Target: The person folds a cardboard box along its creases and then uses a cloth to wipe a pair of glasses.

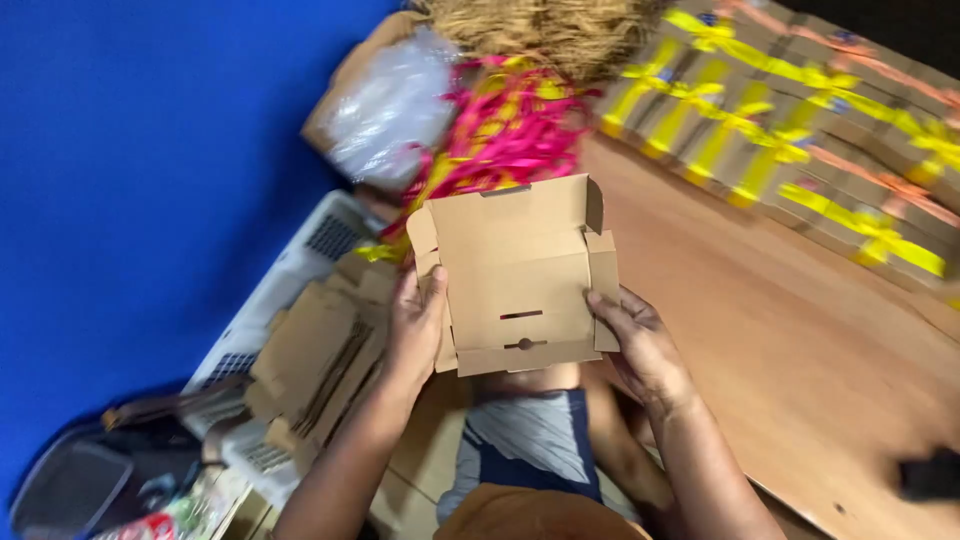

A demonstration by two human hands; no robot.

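A small brown cardboard box (515, 275) is up in the air, in the middle, held between two hands. It is half folded. Its lid flap stands open at the top, and its side flaps stick out. The inside faces up, with two little slots near the bottom edge.

The left hand (418, 325) grips the left side of the box. Its thumb lies on the inside, and its fingers are curled around behind. The right hand (640, 345) holds the right bottom corner. Its thumb presses on the box edge, and the other fingers are tucked under.

Just to the left of the left hand lies a stack of flat brown cardboard pieces (315, 360) on a white plastic crate (290, 275). Behind the box is a heap of pink and yellow ribbons (505, 125), and next to it a clear plastic bag (385, 105). To the right is the wooden surface (780, 360). At its far end sit rows of closed boxes tied with yellow ribbon (790, 140).
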